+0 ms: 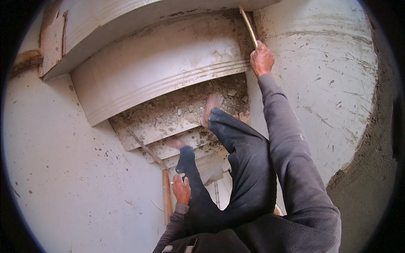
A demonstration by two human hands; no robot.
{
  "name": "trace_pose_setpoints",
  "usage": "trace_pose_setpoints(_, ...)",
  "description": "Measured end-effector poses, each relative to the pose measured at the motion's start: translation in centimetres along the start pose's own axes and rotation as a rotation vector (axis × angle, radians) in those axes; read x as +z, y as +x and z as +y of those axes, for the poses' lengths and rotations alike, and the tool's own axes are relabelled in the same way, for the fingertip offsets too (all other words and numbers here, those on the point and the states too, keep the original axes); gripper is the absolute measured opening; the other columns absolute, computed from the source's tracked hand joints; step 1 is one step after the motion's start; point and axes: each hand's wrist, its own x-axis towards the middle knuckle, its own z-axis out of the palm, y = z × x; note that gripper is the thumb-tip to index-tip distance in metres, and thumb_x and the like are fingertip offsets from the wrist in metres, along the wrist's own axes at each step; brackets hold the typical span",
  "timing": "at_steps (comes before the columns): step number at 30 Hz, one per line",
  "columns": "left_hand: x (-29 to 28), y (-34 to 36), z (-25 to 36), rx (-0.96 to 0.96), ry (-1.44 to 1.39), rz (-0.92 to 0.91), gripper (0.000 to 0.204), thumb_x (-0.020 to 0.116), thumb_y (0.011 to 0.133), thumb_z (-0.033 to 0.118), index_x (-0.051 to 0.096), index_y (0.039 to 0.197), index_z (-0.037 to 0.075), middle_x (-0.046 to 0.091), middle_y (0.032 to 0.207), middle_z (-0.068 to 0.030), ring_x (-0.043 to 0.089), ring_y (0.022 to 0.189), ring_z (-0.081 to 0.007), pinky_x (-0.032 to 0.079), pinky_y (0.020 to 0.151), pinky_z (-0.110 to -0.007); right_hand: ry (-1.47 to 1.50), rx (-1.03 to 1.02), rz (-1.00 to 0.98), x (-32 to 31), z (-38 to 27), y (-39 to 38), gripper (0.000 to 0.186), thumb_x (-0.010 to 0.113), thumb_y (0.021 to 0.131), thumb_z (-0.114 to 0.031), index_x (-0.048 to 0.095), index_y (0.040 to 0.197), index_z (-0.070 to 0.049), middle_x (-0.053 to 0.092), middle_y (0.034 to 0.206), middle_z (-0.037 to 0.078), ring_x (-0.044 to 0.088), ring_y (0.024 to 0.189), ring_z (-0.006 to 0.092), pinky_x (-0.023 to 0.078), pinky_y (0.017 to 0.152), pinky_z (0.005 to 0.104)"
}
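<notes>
My right hand (262, 59) is closed around the near end of a thin, pale wooden strip (249, 26). The strip's far end reaches the corner where a grooved slab (168, 86) meets the right wall. Low in the view, beside my left leg, is my left hand (181, 189) with its fingers curled in. A small pale bit shows by those fingers, but what they hold cannot be made out. An upright wooden post (167, 196) stands just left of that hand. A thin stick (145, 147) leans from the steps toward the post's top.
My bare feet are on narrow steps (173, 133) strewn with rubble and dirt (181, 111). Spattered white walls rise on the left (84, 177) and right (320, 80). A ledge (101, 29) overhangs the slab. Rough grey plaster (363, 185) borders the right wall.
</notes>
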Motion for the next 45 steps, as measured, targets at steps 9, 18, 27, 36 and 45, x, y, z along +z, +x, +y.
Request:
trace_pose_setpoints(9,0.5,-0.3,-0.5,0.01,-0.003,-0.016,0.018,0.056,0.084,0.009,0.055,0.099,-0.001,0.055,0.095,-0.0199,0.054,0.092,-0.0387,0.042,0.078,-0.046,-0.014,0.009,-0.035,-1.0,-0.9,-0.5,0.021,0.051,0.08,-0.006,0.062,0.097,-0.01,0.066,0.085,0.016,0.065,0.08,0.036,0.052,0.069,0.0454)
trace_pose_setpoints(18,0.4,-0.4,-0.6,-0.005,0.014,-0.021,0.018,0.056,0.084,0.011,0.056,0.098,0.0,0.056,0.096,-0.019,0.054,0.092,-0.0379,0.043,0.077,-0.046,0.014,-0.05,-0.056,-1.3,-0.7,-0.9,0.031,0.051,0.078,-0.003,0.062,0.104,-0.016,0.066,0.094,0.01,0.064,0.085,0.0309,0.051,0.072,0.0431)
trace_pose_setpoints(27,0.4,-0.9,-1.1,-0.021,0.019,-0.01,0.019,0.056,0.084,0.011,0.056,0.1,0.0,0.055,0.097,-0.019,0.055,0.091,-0.0383,0.044,0.077,-0.046,0.137,-0.444,-0.035,-4.9,-5.0,-1.7,0.033,0.055,0.079,-0.005,0.063,0.108,-0.019,0.066,0.1,0.005,0.063,0.091,0.0241,0.051,0.076,0.0372)
trace_pose_setpoints(36,0.4,-1.2,-1.4,-0.071,-0.014,-0.005,0.02,0.058,0.083,0.009,0.056,0.102,0.001,0.056,0.098,-0.018,0.055,0.095,-0.0371,0.043,0.08,-0.045,0.045,-0.739,0.192,-1.1,-6.7,6.0,0.028,0.052,0.086,-0.009,0.063,0.11,-0.019,0.065,0.103,0.001,0.061,0.093,0.0206,0.051,0.079,0.0339)
trace_pose_setpoints(45,0.9,-1.3,-1.0,-0.113,-0.027,-0.027,0.023,0.055,0.086,0.015,0.056,0.105,0.003,0.056,0.103,-0.0169,0.053,0.1,-0.0355,0.039,0.084,-0.045,-0.054,-0.755,0.045,0.4,-8.0,6.5,0.034,0.049,0.087,-0.008,0.061,0.116,-0.02,0.063,0.104,0.001,0.06,0.092,0.022,0.052,0.083,0.0347)
